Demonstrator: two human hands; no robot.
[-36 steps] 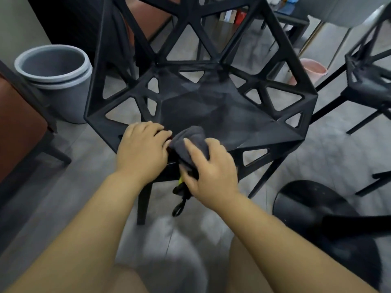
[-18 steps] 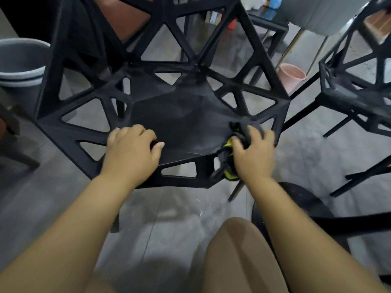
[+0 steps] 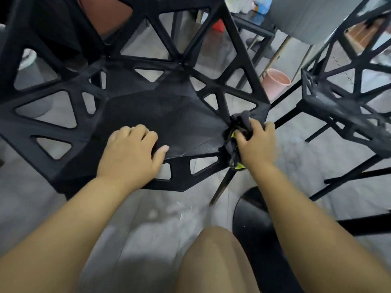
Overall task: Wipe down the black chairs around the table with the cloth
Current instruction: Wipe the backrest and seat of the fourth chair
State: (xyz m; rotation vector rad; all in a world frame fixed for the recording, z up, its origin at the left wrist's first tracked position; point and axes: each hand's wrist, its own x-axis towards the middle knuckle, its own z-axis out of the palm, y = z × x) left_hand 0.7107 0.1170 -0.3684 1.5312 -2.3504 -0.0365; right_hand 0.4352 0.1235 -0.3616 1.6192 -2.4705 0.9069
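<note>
Presently the right hand [image 3: 255, 144], fingers curled tight, grips the dark grey cloth [image 3: 240, 123] at the black lattice chair [image 3: 169, 115] seat's centre-right corner; the seat runs leftward to the loosely curled, empty left hand [image 3: 131, 153].

Left hand [image 3: 131, 153] on chair [image 3: 160, 115] seat front; cloth [image 3: 237, 132] at right corner; bucket [image 3: 275, 83] behind.

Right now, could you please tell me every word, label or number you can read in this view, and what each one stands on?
No text can be read.
Packages at the top edge: any print is too blurred to read.
Chair, cloth and pink bin: no lettering shows.
</note>
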